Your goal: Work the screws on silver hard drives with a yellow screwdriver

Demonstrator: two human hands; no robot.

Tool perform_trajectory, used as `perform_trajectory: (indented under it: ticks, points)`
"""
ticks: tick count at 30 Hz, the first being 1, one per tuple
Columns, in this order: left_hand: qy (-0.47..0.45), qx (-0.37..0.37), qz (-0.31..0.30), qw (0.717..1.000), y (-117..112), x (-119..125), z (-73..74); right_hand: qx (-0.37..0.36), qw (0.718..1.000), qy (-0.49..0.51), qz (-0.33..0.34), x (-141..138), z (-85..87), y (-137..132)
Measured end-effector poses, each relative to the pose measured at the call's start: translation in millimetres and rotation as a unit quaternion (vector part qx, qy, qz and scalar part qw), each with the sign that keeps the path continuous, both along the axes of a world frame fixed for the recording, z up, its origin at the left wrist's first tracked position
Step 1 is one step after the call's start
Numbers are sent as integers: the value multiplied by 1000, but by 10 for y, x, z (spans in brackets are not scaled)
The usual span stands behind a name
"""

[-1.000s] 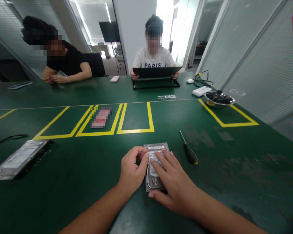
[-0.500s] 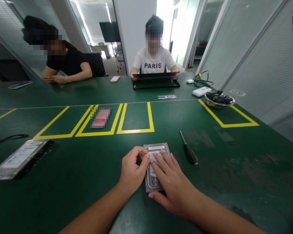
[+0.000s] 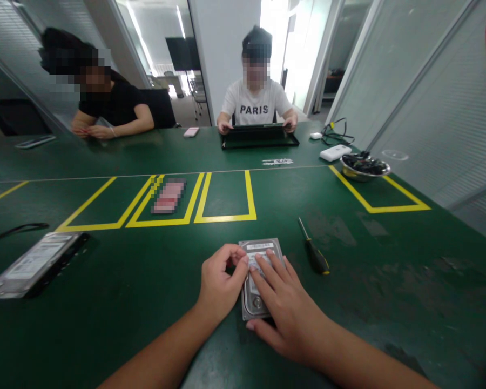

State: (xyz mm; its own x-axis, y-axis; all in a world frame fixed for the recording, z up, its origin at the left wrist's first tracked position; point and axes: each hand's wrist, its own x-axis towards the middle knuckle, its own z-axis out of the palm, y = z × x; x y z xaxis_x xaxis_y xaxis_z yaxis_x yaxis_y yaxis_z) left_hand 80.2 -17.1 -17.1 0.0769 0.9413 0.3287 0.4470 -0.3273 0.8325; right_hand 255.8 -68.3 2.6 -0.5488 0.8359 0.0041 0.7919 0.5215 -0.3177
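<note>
A silver hard drive point(image 3: 261, 308) with a white label lies flat on the green table in front of me. My right hand point(image 3: 279, 292) rests across it, fingers spread over the label and thumb by the near edge. At the drive's left side, my left hand point(image 3: 222, 275) is closed, with thumb and forefinger pinched together beside the label. Whatever sits between those fingertips is too small to make out. To the right lies a screwdriver point(image 3: 316, 256) with a black and yellow handle.
Another hard drive point(image 3: 36, 262) lies at the left. Yellow tape outlines point(image 3: 225, 219) mark the table, one around a pixelated pink object point(image 3: 169, 196). A metal bowl point(image 3: 364, 174) of dark items stands far right, near a white device point(image 3: 335, 153). Two people sit opposite; one holds a dark panel point(image 3: 259, 127).
Both my hands keep nearly the same position on the hard drive. Across the table, the person in white has slightly tilted the dark panel.
</note>
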Motion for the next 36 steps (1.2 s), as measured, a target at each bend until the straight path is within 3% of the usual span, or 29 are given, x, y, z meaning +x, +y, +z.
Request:
perform_trajectory:
  ticks: [13, 18, 24, 36]
  points:
    - [-46, -35, 58, 997, 205, -133, 0, 6, 1000, -1, -4, -10, -21, -13]
    - [-32, -62, 41, 997, 271, -174, -2, 4, 1000, 0, -5, -16, -18, -10]
    - [64, -49, 10, 997, 378, -243, -95, 1, 1000, 0, -6, -46, -22, -37]
    - [23, -44, -2, 999, 391, -244, -72, 3, 1000, 1, 6, -56, -35, -78]
